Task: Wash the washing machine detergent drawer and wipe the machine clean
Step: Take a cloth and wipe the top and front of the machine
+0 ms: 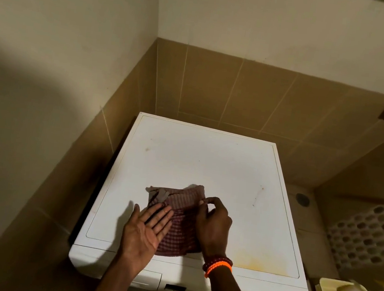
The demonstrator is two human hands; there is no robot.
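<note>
In a tiled corner, a limp, light checked cloth [176, 219] is folded near the washing machine top's [208, 162] front edge, the right hand [212, 224] pinching its fold, the left hand [145, 230] open-fingered; edges probably offer best hold.

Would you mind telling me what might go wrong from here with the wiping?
The cloth is bunched, so it may smear rather than lift the yellow stain near the machine top's front right corner. The small marks farther back could be missed. The right hand only pinches an edge; its grip may slip.
</note>
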